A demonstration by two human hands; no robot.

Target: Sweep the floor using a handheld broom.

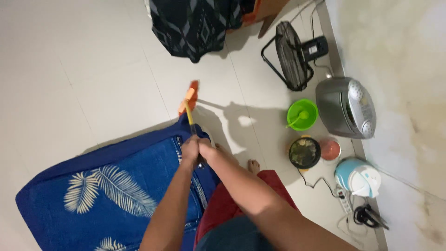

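White label (313, 48) on black fan base, by wall.

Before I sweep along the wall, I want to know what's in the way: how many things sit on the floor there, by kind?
Black floor fan: 1
Grey rice cooker: 1
Light blue electric kettle: 1
Green plastic bowl with a spoon: 1
Dark round bowl: 1
Small reddish bowl: 1
White power strip: 1
Total: 7

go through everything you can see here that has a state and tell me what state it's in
left hand: closed on the broom handle
right hand: closed on the same handle
broom: tilted, orange head down on the floor
rice cooker: lid shut
green bowl: open, spoon inside
dark bowl: uncovered, holding food
blue kettle: lid down
floor fan: tipped back
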